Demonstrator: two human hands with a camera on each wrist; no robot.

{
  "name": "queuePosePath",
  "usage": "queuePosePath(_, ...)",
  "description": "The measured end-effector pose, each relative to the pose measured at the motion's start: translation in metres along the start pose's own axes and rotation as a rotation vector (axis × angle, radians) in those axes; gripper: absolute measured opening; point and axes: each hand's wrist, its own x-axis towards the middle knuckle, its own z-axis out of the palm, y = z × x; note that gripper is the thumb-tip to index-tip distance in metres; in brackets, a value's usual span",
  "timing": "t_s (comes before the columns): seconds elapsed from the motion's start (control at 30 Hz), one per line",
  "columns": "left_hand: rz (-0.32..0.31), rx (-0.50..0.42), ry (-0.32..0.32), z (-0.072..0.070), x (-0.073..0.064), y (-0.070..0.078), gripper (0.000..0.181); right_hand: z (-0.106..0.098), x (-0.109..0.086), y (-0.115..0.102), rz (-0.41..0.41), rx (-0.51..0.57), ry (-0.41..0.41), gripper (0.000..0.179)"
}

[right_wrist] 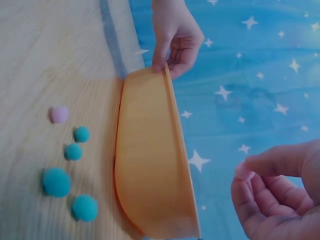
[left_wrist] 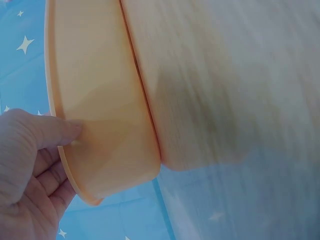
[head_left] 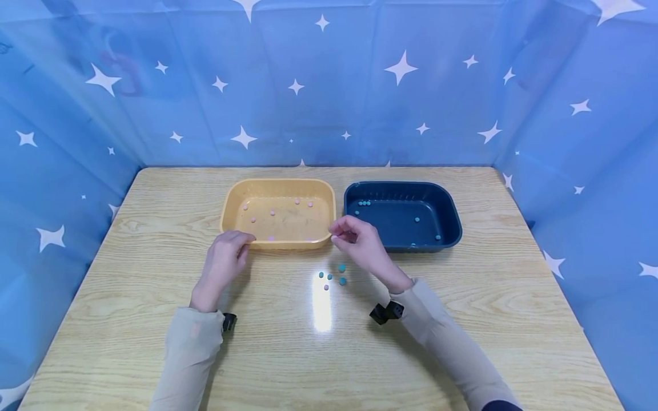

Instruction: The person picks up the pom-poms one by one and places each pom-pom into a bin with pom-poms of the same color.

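Note:
My left hand [head_left: 223, 261] grips the near left rim of a yellow plastic bin [head_left: 288, 245], thumb on the outer wall and fingers curled over the edge. In the right wrist view, my right hand [right_wrist: 280, 195] pinches a small pink pom-pom [right_wrist: 244, 171] between thumb and index finger. The head view places my right hand [head_left: 362, 245] at the yellow bin's near right corner, beside the dark blue bin [head_left: 449, 234]. Pink pom-poms lie scattered inside the yellow bin, teal ones inside the blue bin.
On the table [head_left: 123, 274], in front of the bins, lie several teal pom-poms [right_wrist: 56, 182] of two sizes and one pink pom-pom [right_wrist: 59, 114]. A blue curtain [head_left: 319, 103] with white stars surrounds the back and sides.

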Motion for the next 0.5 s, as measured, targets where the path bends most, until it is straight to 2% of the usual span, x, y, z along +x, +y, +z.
queuePosePath(0.2,0.006,-0.007,0.007,0.000,0.000,0.000,0.019,0.004,0.009,-0.003,-0.008,0.026,-0.006,0.015)
queuePosePath(0.5,0.001,-0.005,-0.003,0.000,0.000,-0.001,0.018,0.009,0.022,-0.010,0.023,0.059,-0.007,0.014)
